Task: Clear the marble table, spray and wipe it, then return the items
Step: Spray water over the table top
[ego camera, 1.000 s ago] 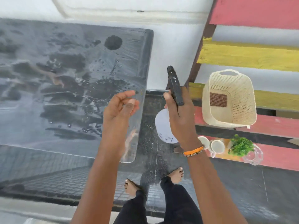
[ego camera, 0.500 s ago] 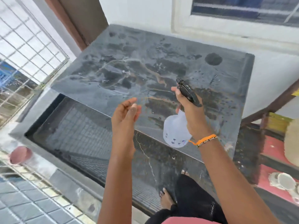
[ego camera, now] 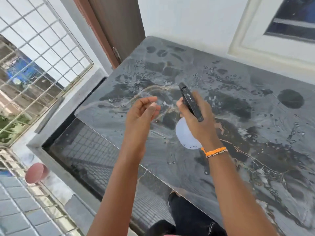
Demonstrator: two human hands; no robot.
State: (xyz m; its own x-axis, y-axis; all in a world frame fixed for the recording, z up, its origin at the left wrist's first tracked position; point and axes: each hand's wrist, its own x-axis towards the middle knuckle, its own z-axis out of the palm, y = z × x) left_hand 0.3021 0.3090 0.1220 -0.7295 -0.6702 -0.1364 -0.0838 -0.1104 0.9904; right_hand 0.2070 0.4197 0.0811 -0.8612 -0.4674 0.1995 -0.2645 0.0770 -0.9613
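Observation:
The dark grey marble table (ego camera: 255,126) fills the right half of the view, its top bare and dotted with water drops. My right hand (ego camera: 196,123) grips a spray bottle (ego camera: 186,138) with a white body and a black trigger head, held over the table's middle with the nozzle pointing away to the far left. My left hand (ego camera: 141,114) hovers beside it over the table's left part, fingers loosely curled, holding nothing.
A brown door (ego camera: 117,26) stands behind the table's far left corner, a metal window grille (ego camera: 37,62) at the left. A pink round object (ego camera: 35,172) lies on the tiled floor at the lower left. A white-framed window (ego camera: 279,28) is above the table.
The view has swung left, away from the coloured steps with the basket and cups, to the table's left end. My right hand has carried the bottle over the table; more drops lie on the marble.

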